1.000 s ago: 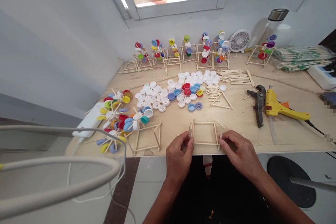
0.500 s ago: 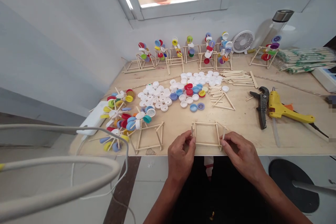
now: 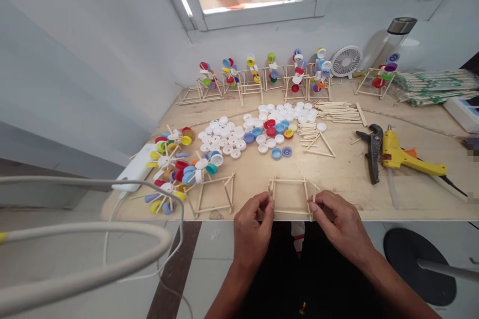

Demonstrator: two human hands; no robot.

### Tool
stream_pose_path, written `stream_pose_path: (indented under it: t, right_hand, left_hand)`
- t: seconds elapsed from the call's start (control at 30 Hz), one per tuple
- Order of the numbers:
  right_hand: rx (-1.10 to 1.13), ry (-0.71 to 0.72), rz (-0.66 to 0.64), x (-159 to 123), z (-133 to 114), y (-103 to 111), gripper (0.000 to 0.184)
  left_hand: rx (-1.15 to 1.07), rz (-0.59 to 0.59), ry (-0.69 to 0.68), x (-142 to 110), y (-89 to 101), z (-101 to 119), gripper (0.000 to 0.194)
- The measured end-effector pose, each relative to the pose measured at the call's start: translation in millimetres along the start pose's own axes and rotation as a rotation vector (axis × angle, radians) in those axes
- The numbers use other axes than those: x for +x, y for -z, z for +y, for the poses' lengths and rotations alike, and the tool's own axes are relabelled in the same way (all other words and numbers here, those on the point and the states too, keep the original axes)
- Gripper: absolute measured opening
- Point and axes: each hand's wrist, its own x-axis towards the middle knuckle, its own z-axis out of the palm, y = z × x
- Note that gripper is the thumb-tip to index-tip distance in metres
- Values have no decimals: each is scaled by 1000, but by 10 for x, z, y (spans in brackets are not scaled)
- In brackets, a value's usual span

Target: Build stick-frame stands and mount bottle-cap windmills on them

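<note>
Between my two hands, at the front edge of the table, is a rectangular frame of thin wooden sticks (image 3: 290, 180). My left hand (image 3: 252, 229) pinches the frame's left side near its front corner, thumb and fingers on a short upright stick. On the opposite side, my right hand (image 3: 339, 217) pinches another upright stick at the front right corner. A second stick frame (image 3: 216, 208) stands to the left of my left hand. Right of my right hand lie a yellow glue gun (image 3: 411, 159) and a black-handled cutter (image 3: 373, 159).
Bottle caps (image 3: 228, 134) and loose sticks (image 3: 337, 111) cover the table's middle. Cap wheels (image 3: 164, 162) lie at the left. Finished stick stands with cap wheels (image 3: 298, 77) line the wall beside a small fan (image 3: 346, 61). A cable loop (image 3: 93, 269) hangs at lower left.
Both hands and the stick frame between them have shifted slightly to the left. My grip on both sides stays the same.
</note>
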Motion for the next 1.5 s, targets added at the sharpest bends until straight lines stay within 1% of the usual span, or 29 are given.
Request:
stream_pose_path:
  t: [0.23, 0.43, 0.57, 0.9, 1.13, 1.5]
  right_hand:
    - [21, 65, -36, 63, -133, -66, 21]
    - [43, 108, -76, 133, -250, -172, 18]
    - [64, 116, -100, 179, -309, -216, 18]
    - [31, 162, -77, 324, -379, -281, 18]
    - [17, 177, -65, 370, -355, -289, 17]
    - [-25, 129, -34, 396, -180, -173, 21]
  left_hand:
    - [58, 66, -24, -75, 181, -6, 18]
    - [79, 121, -25, -109, 304, -90, 16]
    - [76, 147, -9, -114, 352, -146, 17]
    - [107, 179, 3, -57, 430, -166, 22]
    - [106, 178, 6, -49, 390, -204, 23]
    - [37, 77, 6, 137, 165, -167, 20]
